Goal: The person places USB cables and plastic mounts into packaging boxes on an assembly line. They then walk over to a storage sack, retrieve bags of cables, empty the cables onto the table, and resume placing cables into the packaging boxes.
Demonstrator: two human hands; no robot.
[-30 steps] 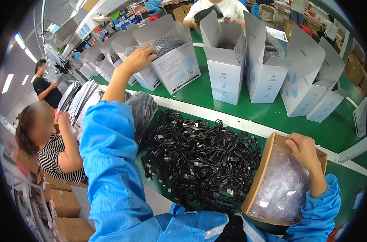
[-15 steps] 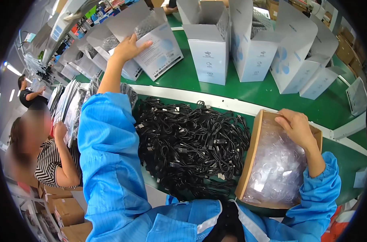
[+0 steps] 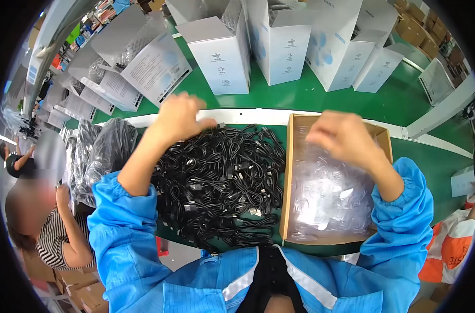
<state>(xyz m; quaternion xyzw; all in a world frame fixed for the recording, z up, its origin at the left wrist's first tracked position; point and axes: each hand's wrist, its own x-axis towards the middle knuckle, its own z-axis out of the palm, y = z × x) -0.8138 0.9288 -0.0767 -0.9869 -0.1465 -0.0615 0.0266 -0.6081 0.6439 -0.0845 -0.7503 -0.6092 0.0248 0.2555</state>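
My left hand (image 3: 182, 119) is over the far edge of a pile of black cables (image 3: 221, 182), thumb and fingers apart, nothing seen in it. Over the cardboard tray (image 3: 288, 177) hovers my right hand (image 3: 344, 136), blurred, its fingers bent downward and their tips hard to make out. Clear plastic pieces (image 3: 328, 201) fill that tray. Beyond my left hand, an opened white box (image 3: 156, 73) with bubble wrap inside leans on the green table.
More open white boxes (image 3: 221, 62) line the far side beyond a white rail (image 3: 248, 116). Bagged items (image 3: 109, 146) lie at the left, near a person in a striped shirt (image 3: 65, 237). A metal post (image 3: 441, 117) stands at the right.
My left hand has left the white box and come back toward the cables. My right hand has moved from the tray's far rim to above the plastic pieces. The view has shifted.
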